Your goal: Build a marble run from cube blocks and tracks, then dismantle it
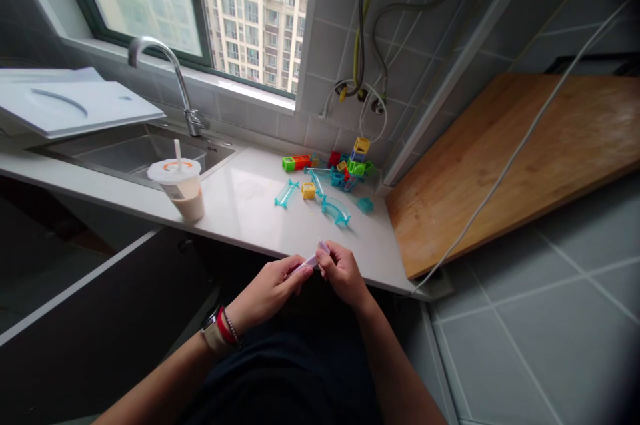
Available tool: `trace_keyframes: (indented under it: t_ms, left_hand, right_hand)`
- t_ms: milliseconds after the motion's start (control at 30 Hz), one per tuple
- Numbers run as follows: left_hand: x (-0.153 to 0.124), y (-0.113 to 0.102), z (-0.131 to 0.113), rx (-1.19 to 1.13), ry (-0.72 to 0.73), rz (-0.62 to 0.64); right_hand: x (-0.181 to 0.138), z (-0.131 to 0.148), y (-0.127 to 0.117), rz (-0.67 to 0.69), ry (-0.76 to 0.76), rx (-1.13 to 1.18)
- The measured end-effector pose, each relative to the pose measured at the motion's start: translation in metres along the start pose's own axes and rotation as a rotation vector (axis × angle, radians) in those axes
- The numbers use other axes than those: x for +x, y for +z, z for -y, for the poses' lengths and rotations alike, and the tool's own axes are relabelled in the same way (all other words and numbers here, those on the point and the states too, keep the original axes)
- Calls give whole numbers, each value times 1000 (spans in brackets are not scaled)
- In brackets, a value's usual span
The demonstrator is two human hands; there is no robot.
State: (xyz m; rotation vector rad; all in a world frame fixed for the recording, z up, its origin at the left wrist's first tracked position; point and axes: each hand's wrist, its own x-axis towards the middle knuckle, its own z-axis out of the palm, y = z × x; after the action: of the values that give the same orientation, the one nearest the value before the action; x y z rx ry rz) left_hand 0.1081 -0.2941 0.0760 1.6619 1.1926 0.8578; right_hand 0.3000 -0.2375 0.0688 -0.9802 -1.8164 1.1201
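Both hands are closed on a slim, pale lavender strip (311, 261), just in front of the counter's near edge. My left hand (277, 283) pinches its lower left end. At the upper right end, my right hand (343, 271) grips it between thumb and fingers. What kind of thing it is, I cannot make out. Beyond the hands, a curved teal track piece (336, 210), a yellow cube block (309, 191) and a straight teal track piece (287, 193) lie on the white counter (240, 211).
Colourful blocks (356, 168) are piled by the wall, with a green and red row (297, 163) to their left. A lidded drink cup (186, 195) stands near the front edge, beside the sink (125, 151). A wooden board (500, 165) leans at right, crossed by a white cable (515, 151).
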Motion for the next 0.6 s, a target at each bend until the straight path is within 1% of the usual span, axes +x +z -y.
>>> trace_keyframes:
  t_ms: [100,167,267,300,333,367,433,500,600]
  left_hand:
    - [3,0,1,0,-35,45]
    - [5,-1,3,-67,-49,131]
    - [8,1,6,-174,-62,255]
    - [8,3,7,-196,-63,265]
    - [8,4,7,-213,-61,261]
    - [7,7,6,-228,-57,249]
    - [5,12,2,-260,-47,234]
    - [3,17,-1,-289,-54,244]
    - [1,23,-3,-327,-96,238]
  right_hand:
    - [-5,3,-9,-24,-42,-134]
    - [-8,5,-20,-66,-62,-158]
    - [-10,6,-38,-229,-54,-78]
    - [-11,4,-42,-277,-44,-30]
    - [-12,2,-44,-287,-32,20]
    - [-13,0,-44,-249,-20,62]
    - [-16,-5,-41,-98,0,117]
    - [-18,-9,-34,6,15,124]
    - [-20,-8,-27,-3,54,73]
